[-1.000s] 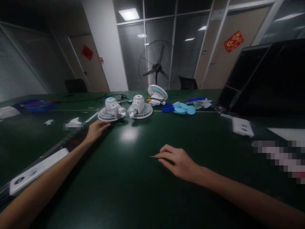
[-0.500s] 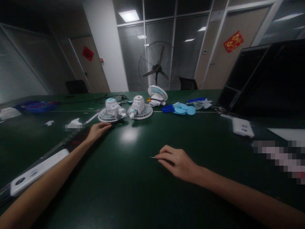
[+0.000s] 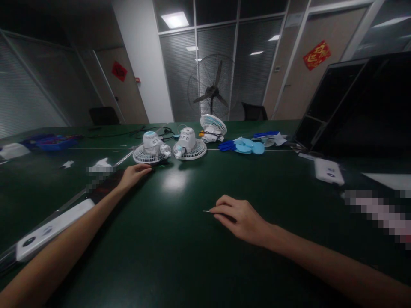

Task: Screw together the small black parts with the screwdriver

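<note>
My right hand (image 3: 240, 217) rests low over the green table (image 3: 173, 248), thumb and fingertips pinched on a small thin metal piece (image 3: 206, 211) that points left. Too little of that piece shows to tell its kind. Farther off on the left, my left hand (image 3: 132, 176) reaches to the table just in front of a white fan head (image 3: 153, 147) lying face down. Its fingers are pressed together at a small dark spot; what they hold, if anything, is too small to make out. A second white fan head (image 3: 189, 143) lies beside the first.
Behind them leans another small fan (image 3: 212, 128). Light-blue fan blades (image 3: 248, 146) and a dark-blue glove-like item (image 3: 226, 146) lie to its right. A white device (image 3: 329, 171) sits at right, a long white one (image 3: 54, 231) beside my left forearm. A blue basket (image 3: 58, 143) stands far left.
The view has shifted very slightly. Both hands keep the same place and grip, and the objects on the table have not moved.
</note>
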{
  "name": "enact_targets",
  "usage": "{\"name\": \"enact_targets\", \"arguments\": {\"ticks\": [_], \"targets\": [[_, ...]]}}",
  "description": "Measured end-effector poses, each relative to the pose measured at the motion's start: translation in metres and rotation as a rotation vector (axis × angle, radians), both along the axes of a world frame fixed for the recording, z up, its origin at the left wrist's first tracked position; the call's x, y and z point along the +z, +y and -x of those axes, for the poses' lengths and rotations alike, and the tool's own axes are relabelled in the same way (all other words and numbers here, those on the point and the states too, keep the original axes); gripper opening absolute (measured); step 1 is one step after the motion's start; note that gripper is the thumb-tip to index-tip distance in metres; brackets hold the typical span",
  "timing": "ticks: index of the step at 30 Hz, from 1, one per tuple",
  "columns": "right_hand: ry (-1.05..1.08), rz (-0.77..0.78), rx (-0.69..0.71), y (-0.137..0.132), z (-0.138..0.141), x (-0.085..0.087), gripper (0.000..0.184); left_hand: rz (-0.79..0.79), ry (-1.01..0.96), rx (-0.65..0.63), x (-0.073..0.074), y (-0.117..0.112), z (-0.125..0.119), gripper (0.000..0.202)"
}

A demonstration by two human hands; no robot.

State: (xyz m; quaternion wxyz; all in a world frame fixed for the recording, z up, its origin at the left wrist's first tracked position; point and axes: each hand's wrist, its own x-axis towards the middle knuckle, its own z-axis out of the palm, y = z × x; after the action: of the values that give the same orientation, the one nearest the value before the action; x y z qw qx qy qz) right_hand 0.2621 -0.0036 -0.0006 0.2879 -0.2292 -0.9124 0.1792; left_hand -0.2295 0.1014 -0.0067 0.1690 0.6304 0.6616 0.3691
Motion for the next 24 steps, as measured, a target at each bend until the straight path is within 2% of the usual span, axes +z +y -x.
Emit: {"name": "enact_targets", "arguments": {"ticks": [4, 7, 9, 11, 14, 17, 20, 24], "targets": [[0.006, -0.002, 0.003, 0.000, 0.000, 0.000, 0.026, 0.045, 0.046, 0.019, 0.004, -0.002, -0.004, 0.063], [0.007, 0.001, 0.005, 0.000, 0.001, 0.001, 0.026, 0.052, 0.107, -0.031, 0.006, -0.005, -0.022, 0.057], [0.005, 0.007, -0.006, 0.000, 0.001, 0.002, 0.027, 0.059, 0.116, -0.154, 0.007, -0.012, -0.047, 0.050], [0.009, 0.006, -0.019, 0.000, 0.001, 0.002, 0.027, 0.087, 0.114, -0.321, 0.008, -0.026, -0.083, 0.043], [0.013, 0.012, -0.038, 0.001, 0.000, 0.002, 0.027, 0.096, 0.082, -0.574, 0.009, -0.056, -0.141, 0.031], [0.003, 0.021, -0.048, 0.000, 0.000, 0.002, 0.027, 0.102, 0.050, -0.724, 0.009, -0.086, -0.183, 0.022], [0.001, 0.008, -0.047, -0.001, 0.001, 0.005, 0.026, 0.097, 0.034, -0.766, 0.008, -0.103, -0.200, 0.017], [-0.010, 0.014, -0.040, -0.003, 0.003, 0.008, 0.024, 0.083, 0.041, -0.783, 0.006, -0.106, -0.201, 0.017]]}}
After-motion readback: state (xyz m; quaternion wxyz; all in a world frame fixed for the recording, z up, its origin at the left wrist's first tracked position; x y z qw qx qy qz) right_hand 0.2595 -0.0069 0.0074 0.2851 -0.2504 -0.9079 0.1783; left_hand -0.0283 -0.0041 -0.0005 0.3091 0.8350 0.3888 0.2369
